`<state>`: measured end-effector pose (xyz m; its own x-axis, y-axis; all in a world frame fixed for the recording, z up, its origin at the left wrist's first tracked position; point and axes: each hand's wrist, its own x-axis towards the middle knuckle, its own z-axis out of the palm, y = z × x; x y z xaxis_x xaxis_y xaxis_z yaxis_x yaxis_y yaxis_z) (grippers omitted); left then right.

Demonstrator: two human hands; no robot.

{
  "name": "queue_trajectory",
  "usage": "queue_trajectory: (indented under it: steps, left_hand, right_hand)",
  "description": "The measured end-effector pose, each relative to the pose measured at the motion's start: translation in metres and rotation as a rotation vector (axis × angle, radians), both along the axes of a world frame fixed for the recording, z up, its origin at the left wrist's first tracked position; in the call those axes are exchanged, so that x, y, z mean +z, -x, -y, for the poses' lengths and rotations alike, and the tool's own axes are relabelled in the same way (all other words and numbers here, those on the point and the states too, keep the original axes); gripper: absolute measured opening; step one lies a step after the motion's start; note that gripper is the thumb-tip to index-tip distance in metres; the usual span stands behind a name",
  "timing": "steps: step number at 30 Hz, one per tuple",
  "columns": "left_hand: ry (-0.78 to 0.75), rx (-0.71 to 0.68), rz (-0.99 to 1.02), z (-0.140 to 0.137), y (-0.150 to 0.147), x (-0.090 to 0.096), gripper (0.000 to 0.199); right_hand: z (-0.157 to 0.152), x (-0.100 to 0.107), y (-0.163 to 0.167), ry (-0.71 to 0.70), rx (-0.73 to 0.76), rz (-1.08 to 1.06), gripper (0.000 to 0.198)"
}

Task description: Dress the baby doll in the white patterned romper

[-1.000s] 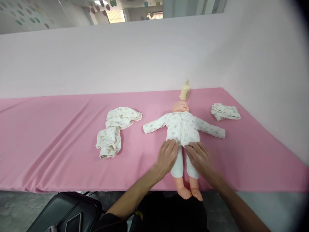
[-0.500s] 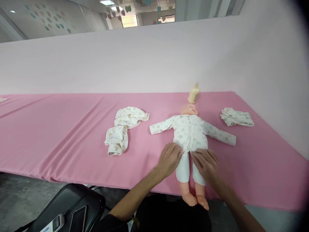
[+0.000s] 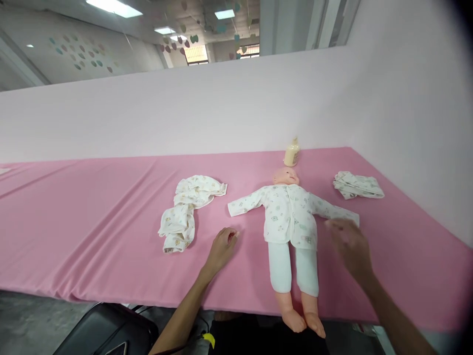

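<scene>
A baby doll (image 3: 285,176) lies on its back on a pink cloth, arms spread wide and feet over the front edge. Its white printed jacket (image 3: 277,219) is smoothed flat above white trousers (image 3: 280,268). My left hand (image 3: 222,247) is over the cloth, left of the doll and apart from it. Its fingers are loosely curled, the thumb a little off them, with nothing held. My right hand (image 3: 348,246), smeared by motion, hovers by the cuff of the doll's sleeve on the right; whether it touches the cuff I cannot tell.
To the left lies a crumpled printed baby garment (image 3: 183,214). A folded printed garment (image 3: 358,186) sits at the right. A pale yellow pump bottle (image 3: 291,153) stands behind the doll's head, near the white wall (image 3: 192,113). Below left is a black chair (image 3: 111,328).
Both hands have left the jacket's lower hem and moved apart, the left one leftward, the right one up and rightward. The hem now lies uncovered over the trousers. The camera has tilted up slightly.
</scene>
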<state>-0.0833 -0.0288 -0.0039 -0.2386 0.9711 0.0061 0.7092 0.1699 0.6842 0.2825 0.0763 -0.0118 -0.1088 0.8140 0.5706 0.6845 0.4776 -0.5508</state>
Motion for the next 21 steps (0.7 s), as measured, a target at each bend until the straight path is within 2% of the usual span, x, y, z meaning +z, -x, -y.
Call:
queue_trajectory:
  steps: [2, 4, 6, 8, 12, 17, 21]
  left_hand:
    - [-0.007, -0.004, 0.009, -0.002, 0.000, -0.003, 0.030]
    - [-0.019, -0.014, 0.005, -0.004, 0.001, -0.005, 0.029]
    - [-0.028, -0.025, -0.002, -0.005, 0.002, -0.007, 0.028]
    - [-0.027, -0.038, -0.003, -0.006, 0.004, -0.010, 0.030]
    - [-0.041, -0.046, -0.016, -0.005, 0.004, -0.013, 0.031]
    - [-0.072, -0.057, -0.073, -0.003, 0.002, -0.018, 0.031]
    - [-0.070, -0.059, -0.103, -0.004, 0.000, -0.019, 0.032]
  right_hand:
    - [-0.048, 0.007, -0.029, 0.113, -0.211, -0.005, 0.030]
    - [-0.097, 0.014, -0.056, 0.152, -0.310, 0.036, 0.036]
    - [-0.135, 0.018, -0.076, 0.163, -0.342, 0.098, 0.042]
    - [-0.161, 0.018, -0.087, 0.190, -0.311, 0.160, 0.044]
    - [-0.180, 0.007, -0.090, 0.232, -0.221, 0.225, 0.030]
    - [-0.181, -0.005, -0.083, 0.191, -0.222, 0.203, 0.004]
    - [-0.182, 0.000, -0.083, 0.180, -0.291, 0.122, 0.013]
